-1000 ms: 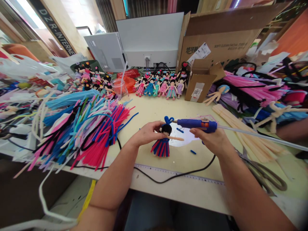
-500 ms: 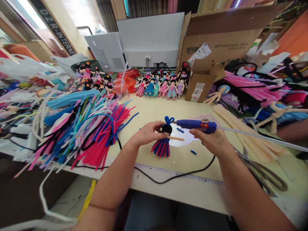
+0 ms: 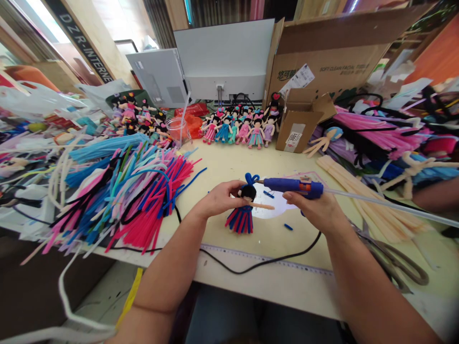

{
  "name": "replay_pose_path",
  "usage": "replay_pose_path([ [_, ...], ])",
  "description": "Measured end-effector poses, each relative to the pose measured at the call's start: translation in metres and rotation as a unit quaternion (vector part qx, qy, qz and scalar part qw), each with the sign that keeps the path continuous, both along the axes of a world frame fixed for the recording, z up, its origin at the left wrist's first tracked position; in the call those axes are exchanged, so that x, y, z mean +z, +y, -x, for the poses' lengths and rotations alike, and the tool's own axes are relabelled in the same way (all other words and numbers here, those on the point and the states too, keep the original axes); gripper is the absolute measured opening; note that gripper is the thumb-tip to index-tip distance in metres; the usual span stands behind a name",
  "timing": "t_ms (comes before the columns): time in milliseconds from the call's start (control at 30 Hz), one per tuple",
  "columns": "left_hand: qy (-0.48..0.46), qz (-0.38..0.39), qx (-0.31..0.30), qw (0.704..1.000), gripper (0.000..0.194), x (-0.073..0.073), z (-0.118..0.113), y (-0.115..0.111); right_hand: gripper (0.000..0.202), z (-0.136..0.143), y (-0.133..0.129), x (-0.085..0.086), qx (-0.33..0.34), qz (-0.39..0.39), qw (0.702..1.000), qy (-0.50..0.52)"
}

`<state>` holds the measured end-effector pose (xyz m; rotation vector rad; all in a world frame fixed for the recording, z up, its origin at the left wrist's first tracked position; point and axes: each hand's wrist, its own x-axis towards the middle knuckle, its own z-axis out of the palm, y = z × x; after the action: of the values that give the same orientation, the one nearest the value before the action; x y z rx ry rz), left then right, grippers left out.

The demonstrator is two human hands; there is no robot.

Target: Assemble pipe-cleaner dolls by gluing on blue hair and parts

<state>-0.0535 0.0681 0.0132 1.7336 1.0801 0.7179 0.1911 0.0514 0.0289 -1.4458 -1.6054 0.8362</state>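
Note:
My left hand (image 3: 224,197) is closed round the head of a small doll (image 3: 247,192) with black hair, a peach arm sticking out to the right and a blue and red striped skirt. On top of the doll's head sits a blue bow (image 3: 252,178). My right hand (image 3: 315,208) grips a blue glue gun (image 3: 292,186), a clear glue stick coming out of its back. The gun's nozzle points left and meets the bow, or nearly so. Short blue offcuts (image 3: 289,227) lie on the table (image 3: 215,162) near the doll.
Pipe cleaners (image 3: 150,191) are heaped at left. Finished dolls (image 3: 238,129) stand in front of a monitor (image 3: 225,57), beside a small carton (image 3: 297,124). Scissors (image 3: 390,258) and beige strips (image 3: 373,200) lie at right. A black cable (image 3: 251,265) crosses the front, near a ruler (image 3: 287,260).

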Motion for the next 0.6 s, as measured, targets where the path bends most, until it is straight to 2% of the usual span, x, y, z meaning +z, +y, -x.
replay_pose_path([
  [600, 0.005, 0.002, 0.002, 1.0, 0.038, -0.0002, 0.0011, 0.0004, 0.033, -0.0039, 0.0006, -0.0021, -0.021, 0.002, 1.0, -0.009],
])
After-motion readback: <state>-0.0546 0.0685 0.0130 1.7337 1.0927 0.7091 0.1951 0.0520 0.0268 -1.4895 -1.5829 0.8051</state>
